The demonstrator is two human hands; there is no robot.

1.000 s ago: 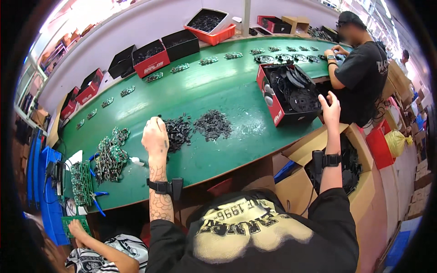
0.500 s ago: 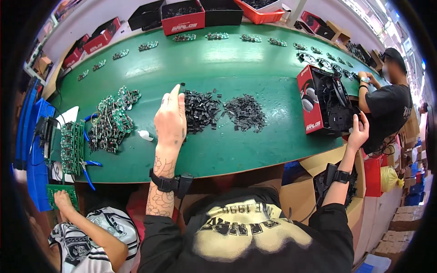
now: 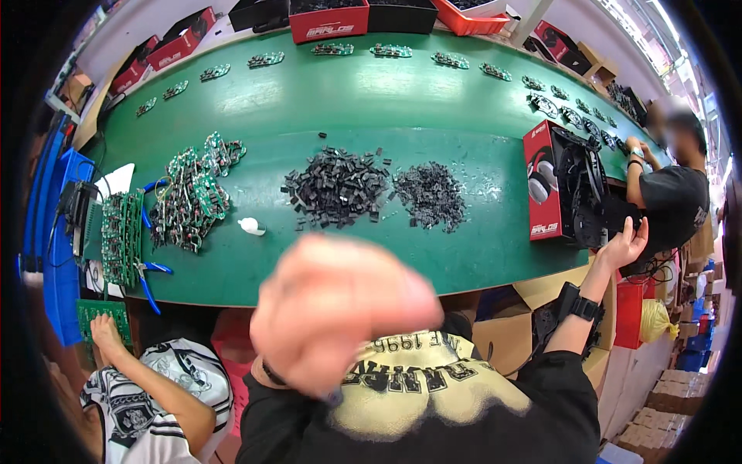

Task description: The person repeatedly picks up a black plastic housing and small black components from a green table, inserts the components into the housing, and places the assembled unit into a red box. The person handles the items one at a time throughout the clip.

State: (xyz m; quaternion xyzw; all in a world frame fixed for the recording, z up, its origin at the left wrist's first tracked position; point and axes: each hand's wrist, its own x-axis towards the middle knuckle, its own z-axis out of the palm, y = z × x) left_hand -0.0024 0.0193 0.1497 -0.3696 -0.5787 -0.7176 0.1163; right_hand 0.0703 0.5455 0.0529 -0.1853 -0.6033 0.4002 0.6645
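Note:
My left hand (image 3: 332,301) is close to the camera in front of my chest, raised and smeared by motion. Its fingers look bent, but whether they hold anything is hidden. My right hand (image 3: 624,243) is beside the lower right end of a red box (image 3: 545,185) full of black plastic headset parts (image 3: 581,185). Its fingers point up and stand apart, with nothing visible in them. On the green table (image 3: 371,263) between the hands lie a big pile of small black pieces (image 3: 336,188) and a smaller pile of finer black pieces (image 3: 431,196).
A white bottle (image 3: 251,226), heaped circuit boards (image 3: 189,197) and blue-handled pliers (image 3: 149,282) lie left. Boards (image 3: 390,51) line the far side. One person at left touches a green board (image 3: 104,317); another works at far right. An open carton (image 3: 502,340) stands below the table edge.
My left hand has left the larger black pile and come back toward my chest and the camera, uncovering the pile. My right hand stays by the red box. The whole view has shifted slightly.

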